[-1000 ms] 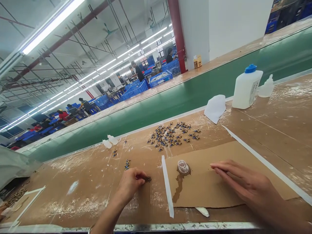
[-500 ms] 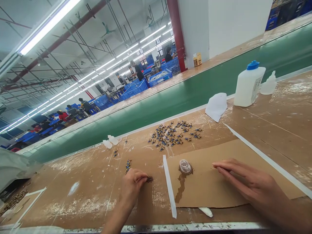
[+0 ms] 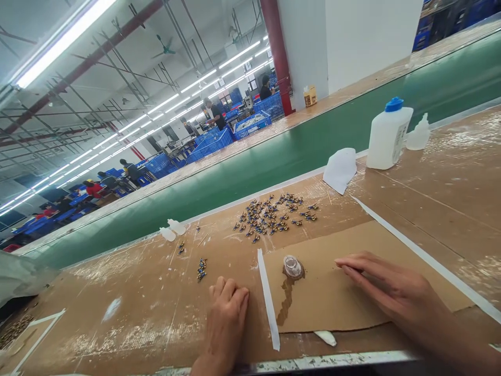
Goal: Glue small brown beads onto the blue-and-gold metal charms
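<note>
My left hand [image 3: 227, 316] rests on the table just left of the white tape strip. Its fingers are curled downward, and whatever lies under them is hidden. Over the cardboard sheet [image 3: 324, 297], my right hand [image 3: 381, 279] is closed in a pinch, thumb against forefinger; anything between the tips is too small to make out. Left of the right hand's fingertips, a small clear cup [image 3: 292, 266] sits on the cardboard in a dark wet patch, with a brown stain running down from it. Beyond my left hand lies a short row of small blue-and-gold pieces [image 3: 201, 270].
Many more blue-and-gold pieces [image 3: 270, 216] are spread behind the cardboard. A blue-capped bottle [image 3: 389, 137], a small squeeze bottle [image 3: 418, 133] and white paper [image 3: 340, 169] stand at the back right. Two small white bottles [image 3: 172, 228] lie back left. A green belt [image 3: 242, 175] runs behind.
My left hand has moved right and nearer, turning from a sideways pinch to fingers curled down. The small dark brown pile at its fingertips is now out of sight. My right hand keeps its pinch.
</note>
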`<state>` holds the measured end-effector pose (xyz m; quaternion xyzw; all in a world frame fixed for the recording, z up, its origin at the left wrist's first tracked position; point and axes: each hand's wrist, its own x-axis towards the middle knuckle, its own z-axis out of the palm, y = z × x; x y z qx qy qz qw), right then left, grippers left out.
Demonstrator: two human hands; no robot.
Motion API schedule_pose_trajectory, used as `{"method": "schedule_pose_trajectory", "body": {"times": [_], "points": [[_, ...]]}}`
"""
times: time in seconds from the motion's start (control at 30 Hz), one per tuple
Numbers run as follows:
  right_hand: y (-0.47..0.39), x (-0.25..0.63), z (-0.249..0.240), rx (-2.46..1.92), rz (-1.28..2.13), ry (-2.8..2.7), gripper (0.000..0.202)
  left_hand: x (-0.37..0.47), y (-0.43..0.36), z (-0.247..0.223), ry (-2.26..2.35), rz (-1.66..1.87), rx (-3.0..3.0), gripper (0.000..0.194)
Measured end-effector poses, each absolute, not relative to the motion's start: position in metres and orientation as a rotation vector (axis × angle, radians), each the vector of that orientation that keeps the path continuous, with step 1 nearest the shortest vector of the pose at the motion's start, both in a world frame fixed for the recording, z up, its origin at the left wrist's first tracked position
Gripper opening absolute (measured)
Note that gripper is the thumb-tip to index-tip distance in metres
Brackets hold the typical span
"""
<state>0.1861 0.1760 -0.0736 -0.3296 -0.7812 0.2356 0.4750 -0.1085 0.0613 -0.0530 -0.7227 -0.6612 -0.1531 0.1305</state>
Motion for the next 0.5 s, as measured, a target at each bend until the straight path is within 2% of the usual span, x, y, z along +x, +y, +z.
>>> {"method": "schedule_pose_trajectory", "body": {"times": [0.23, 0.5], "points": [[0.177, 0.189, -0.074, -0.79, 0.521, -1.974, 0.018, -0.103, 0.043, -0.068, -1.821, -0.521, -1.95, 0.021], [0.178, 0.188, -0.071, -0.832, 0.521, -1.98, 0.019, -0.139, 0.049, -0.071, -1.925, -0.399, -1.916, 0.023]]}}
